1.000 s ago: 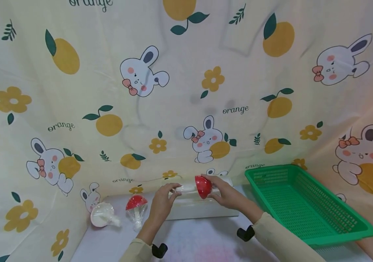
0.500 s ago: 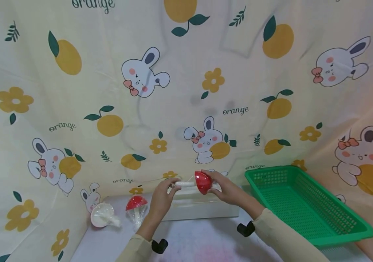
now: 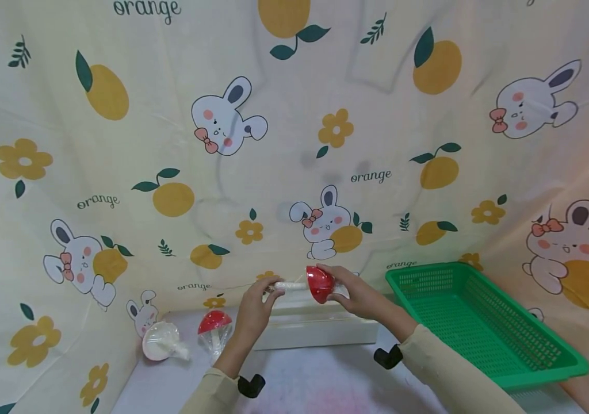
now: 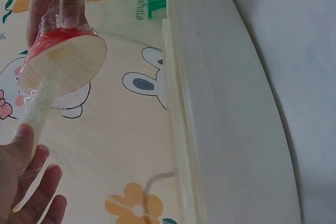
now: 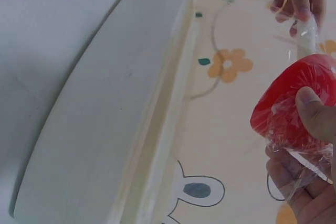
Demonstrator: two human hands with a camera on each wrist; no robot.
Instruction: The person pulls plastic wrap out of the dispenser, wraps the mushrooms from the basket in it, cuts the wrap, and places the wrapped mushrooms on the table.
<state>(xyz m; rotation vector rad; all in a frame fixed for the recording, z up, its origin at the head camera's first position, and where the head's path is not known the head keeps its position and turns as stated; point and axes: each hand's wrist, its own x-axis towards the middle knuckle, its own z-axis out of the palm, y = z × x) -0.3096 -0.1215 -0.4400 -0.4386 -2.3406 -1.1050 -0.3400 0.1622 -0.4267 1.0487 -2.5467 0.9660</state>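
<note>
A toy mushroom [image 3: 320, 284], with a red white-dotted cap and a white stem, lies sideways in the air, wrapped in clear plastic. My left hand [image 3: 254, 313] pinches the end of its stem between thumb and index finger. In the left wrist view the other fingers of that hand [image 4: 31, 182] are spread away from the stem. My right hand [image 3: 359, 296] grips the cap from the right, its thumb [image 5: 312, 111] pressing on the red top. Crinkled clear plastic [image 5: 294, 153] bunches between thumb and fingers. Beneath both hands stands a long white box [image 3: 320, 334].
To the left on the white table [image 3: 299, 385] lie two more wrapped mushrooms, one showing its red cap [image 3: 214, 322], the other its pale underside [image 3: 159, 342]. A green plastic basket [image 3: 473, 322] stands at the right. Behind hangs a patterned cloth [image 3: 284, 172].
Both hands have lifted the wrapped mushroom upward, from just over the white box to higher above it. The grip on stem and cap stays much the same.
</note>
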